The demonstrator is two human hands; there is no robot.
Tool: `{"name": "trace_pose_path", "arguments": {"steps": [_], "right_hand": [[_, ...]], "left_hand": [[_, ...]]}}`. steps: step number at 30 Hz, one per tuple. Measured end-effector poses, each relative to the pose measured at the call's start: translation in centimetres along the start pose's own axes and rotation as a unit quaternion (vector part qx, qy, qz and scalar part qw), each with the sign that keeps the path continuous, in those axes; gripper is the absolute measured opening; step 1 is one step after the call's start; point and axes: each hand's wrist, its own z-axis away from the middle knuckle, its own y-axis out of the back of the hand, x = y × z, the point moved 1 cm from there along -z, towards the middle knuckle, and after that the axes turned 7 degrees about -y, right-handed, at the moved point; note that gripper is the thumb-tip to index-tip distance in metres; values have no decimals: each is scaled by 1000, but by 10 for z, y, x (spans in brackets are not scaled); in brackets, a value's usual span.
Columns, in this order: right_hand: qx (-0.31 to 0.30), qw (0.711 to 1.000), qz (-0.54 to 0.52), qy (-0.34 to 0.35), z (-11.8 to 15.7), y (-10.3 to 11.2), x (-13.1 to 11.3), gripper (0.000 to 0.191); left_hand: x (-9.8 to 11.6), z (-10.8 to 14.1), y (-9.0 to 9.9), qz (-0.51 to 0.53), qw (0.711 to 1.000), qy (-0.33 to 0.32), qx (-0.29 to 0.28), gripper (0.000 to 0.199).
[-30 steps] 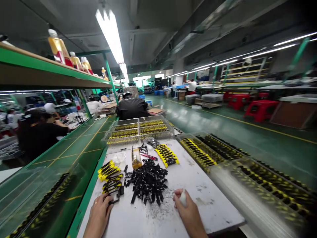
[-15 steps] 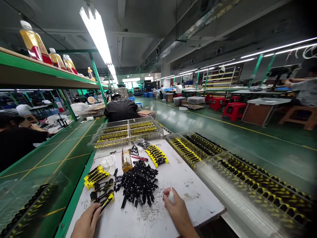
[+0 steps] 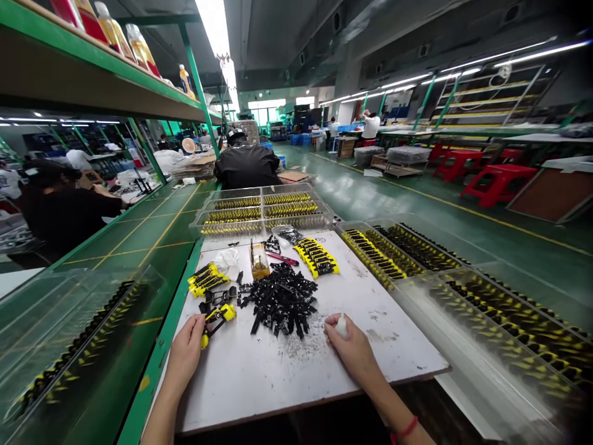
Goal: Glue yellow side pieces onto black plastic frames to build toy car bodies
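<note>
My left hand [image 3: 186,347] is closed at the left edge of a white board, its fingertips pinching a yellow-and-black plastic part [image 3: 219,317]. Beyond it lie a few loose black parts [image 3: 217,297] and a small stack of yellow-and-black parts [image 3: 207,280]. My right hand [image 3: 353,351] is wrapped round a small white squeeze bottle [image 3: 341,326] with its narrow tip up. Between the hands sits a heap of black plastic pieces [image 3: 282,300], with tiny clear bits [image 3: 299,346] scattered in front of it.
A row of yellow-and-black parts [image 3: 317,257], a red pen-like tool [image 3: 283,259] and a small amber box [image 3: 259,262] lie on the white board [image 3: 259,395]. Clear trays of parts stand behind [image 3: 199,230], right [image 3: 407,290] and left [image 3: 152,287]. A person in black [image 3: 248,164] sits ahead.
The view has tipped down and swung left, so the board sits higher in it. The part in my left hand has turned, showing more yellow. My right hand still holds the bottle.
</note>
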Motion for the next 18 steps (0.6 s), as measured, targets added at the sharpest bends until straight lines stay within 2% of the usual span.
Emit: {"name": "trace_pose_path", "arguments": {"steps": [4,8,13,18], "right_hand": [[-5,997,66,43,-12,3,-15,20],[-1,988,116,100,-38,-1,-22,20],[-32,974,161,159,-68,-9,-18,31],[-72,962,180,191,-78,-6,-16,27]], "left_hand": [[-10,5,-2,130,990,54,34,43],[-14,12,-1,215,969,100,70,43],[-14,17,4,276,948,132,94,44],[-9,23,6,296,939,126,119,45]]}}
